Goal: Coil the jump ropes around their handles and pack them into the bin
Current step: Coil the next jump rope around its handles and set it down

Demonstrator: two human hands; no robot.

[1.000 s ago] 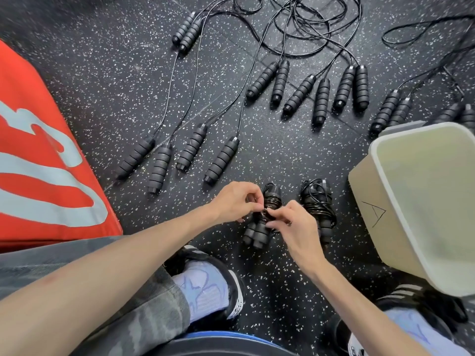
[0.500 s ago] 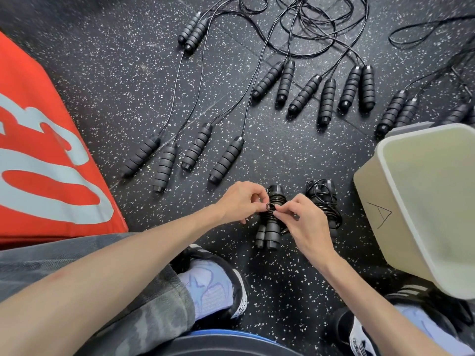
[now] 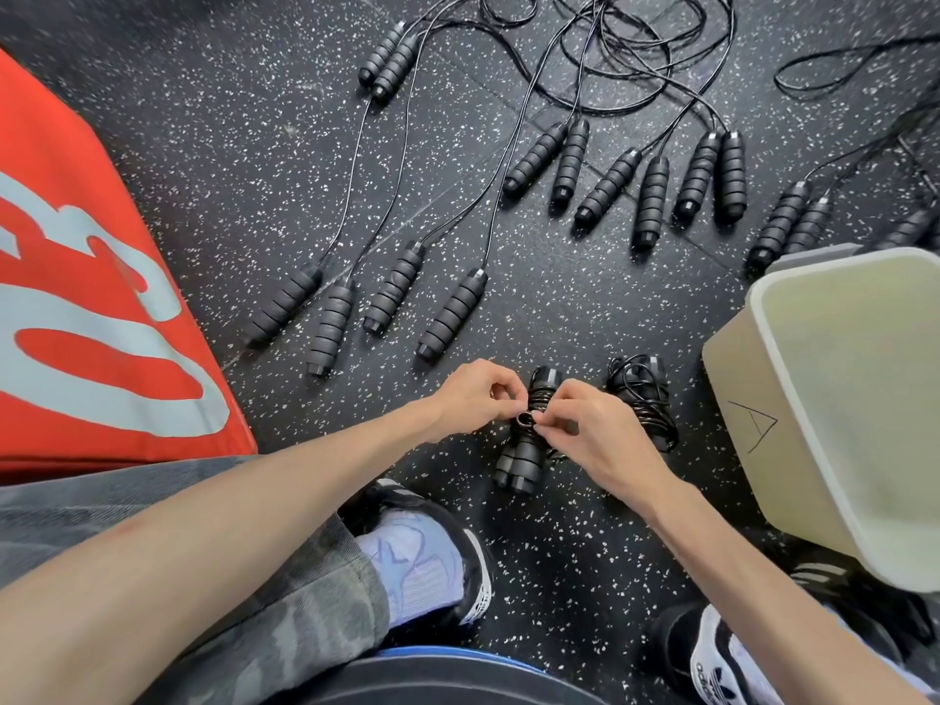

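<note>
A black jump rope bundle (image 3: pixel 519 460), two ribbed handles side by side with cord wound round their upper half, lies on the speckled floor between my hands. My left hand (image 3: pixel 470 399) pinches the wound cord from the left. My right hand (image 3: pixel 585 424) pinches the cord's small end loop from the right. A second coiled rope bundle (image 3: pixel 643 399) lies just to the right. The beige bin (image 3: pixel 737 368) stands tilted at the right, and what shows of its inside holds nothing.
Several uncoiled jump ropes (image 3: pixel 452 312) with black ribbed handles lie spread on the floor beyond my hands, their cords tangled at the top. A red mat (image 3: pixel 101 297) with white lettering fills the left. My shoes (image 3: pixel 422 557) are near the bottom.
Both hands have stayed on the bundle, working the cord end with small finger movements. The head camera has tilted slightly, so the floor and ropes appear lower in the frame.
</note>
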